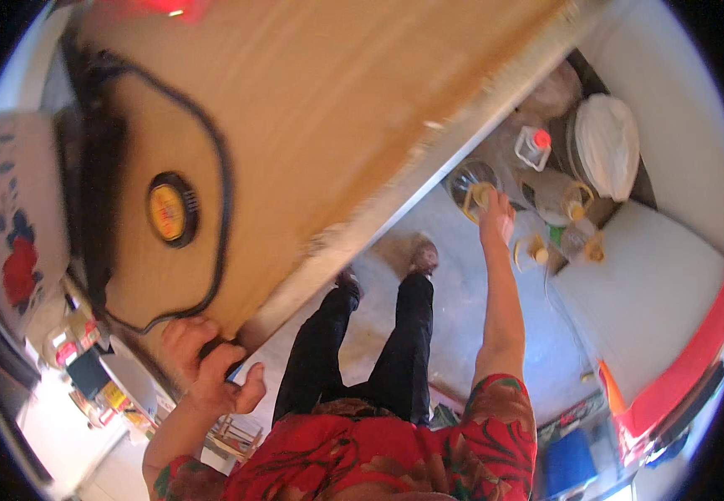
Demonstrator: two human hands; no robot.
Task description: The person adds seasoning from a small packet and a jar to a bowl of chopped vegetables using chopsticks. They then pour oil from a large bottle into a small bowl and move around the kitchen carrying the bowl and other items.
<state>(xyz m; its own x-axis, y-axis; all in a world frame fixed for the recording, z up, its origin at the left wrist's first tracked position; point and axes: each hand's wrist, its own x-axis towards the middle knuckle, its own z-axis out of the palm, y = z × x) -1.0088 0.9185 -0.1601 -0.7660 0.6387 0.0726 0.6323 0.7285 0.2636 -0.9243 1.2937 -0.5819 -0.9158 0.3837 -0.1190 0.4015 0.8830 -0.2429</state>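
Far out to the right, my right hand (pixel 497 224) reaches down to the floor. Its fingers are closed at the yellow cap and handle of a large clear plastic jug (pixel 464 177). My left hand (pixel 211 363) is at the near corner of the brown tabletop (pixel 328 108), fingers curled and thumb apart. Between them shows a small dark object (pixel 220 349) with a blue edge, too blurred to name. Beside the right hand stand more clear jugs with yellow handles (pixel 531 250) and a clear bottle (pixel 534 148) with a red cap.
A black cable (pixel 226 179) loops across the tabletop around a round black-rimmed yellow disc (pixel 171 210). A white bag (pixel 607 146) lies behind the jugs. Right of them stands a pale box-like surface (pixel 642 288) with a red edge. The table's pale edge (pixel 378 221) runs diagonally.
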